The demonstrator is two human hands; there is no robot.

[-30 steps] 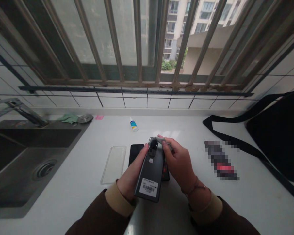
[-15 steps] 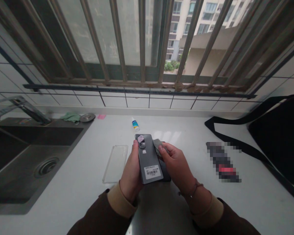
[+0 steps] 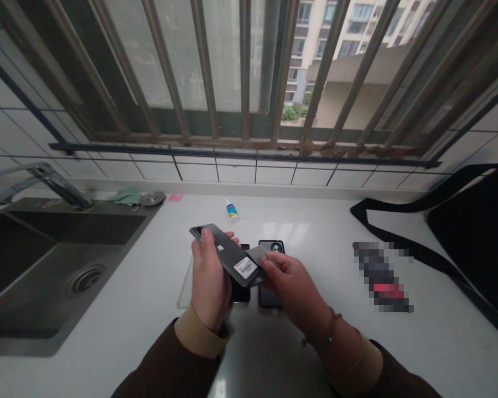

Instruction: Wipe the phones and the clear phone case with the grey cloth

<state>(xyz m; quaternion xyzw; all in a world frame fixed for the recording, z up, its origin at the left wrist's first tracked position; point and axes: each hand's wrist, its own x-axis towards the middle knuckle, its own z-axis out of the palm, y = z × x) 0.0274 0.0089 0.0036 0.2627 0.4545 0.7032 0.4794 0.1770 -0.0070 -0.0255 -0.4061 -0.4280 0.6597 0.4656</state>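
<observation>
Head view: the left hand [image 3: 207, 276] was clenched around a dark grey smartphone [image 3: 224, 254], which was held tilted above the white countertop [image 3: 315, 221], its back facing up with a white barcode label [image 3: 247, 267] showing. The right hand [image 3: 296, 293] was grasping a grey cloth [image 3: 258, 255] between thumb and fingers, with the cloth touching the phone's lower edge. Beneath the hands lay a black phone cover [image 3: 270, 275] and, just beside it, a black slab [image 3: 240, 296], partly hidden. A clear phone case [image 3: 183, 290] lay partly hidden left of the left hand. Farther back stood a small white-and-blue bottle [image 3: 232, 211]. Left was a steel sink [image 3: 66, 276]; right, a black bag [image 3: 468, 237] and a pixelated object [image 3: 382, 276], too blurred to identify.
</observation>
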